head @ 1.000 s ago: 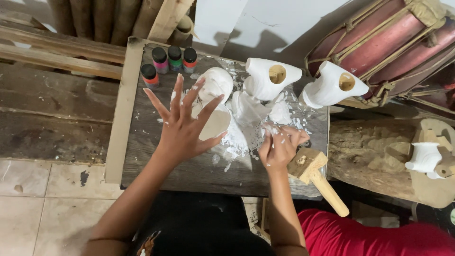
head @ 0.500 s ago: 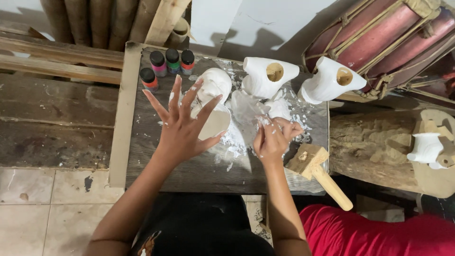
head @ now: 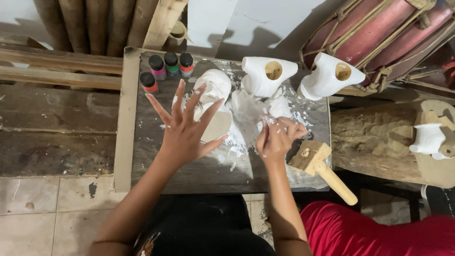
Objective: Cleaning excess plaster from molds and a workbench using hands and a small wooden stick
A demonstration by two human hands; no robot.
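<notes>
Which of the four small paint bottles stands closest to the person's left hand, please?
The orange-red bottle, standing alone in front of the row of three, nearest the left hand.

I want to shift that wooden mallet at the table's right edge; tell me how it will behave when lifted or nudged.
The wooden mallet with a blocky head looks rigid and probably head-heavy, so it may tip towards the block. Its handle juts past the grey wooden table, so a nudge could drop it. The round handle might roll, though the squared head should resist.

Rough weathered wooden board (head: 199, 175), matt white plaster figures (head: 265, 76), powdery white paste (head: 246, 118), smooth pale wooden mallet (head: 322, 168)
</notes>
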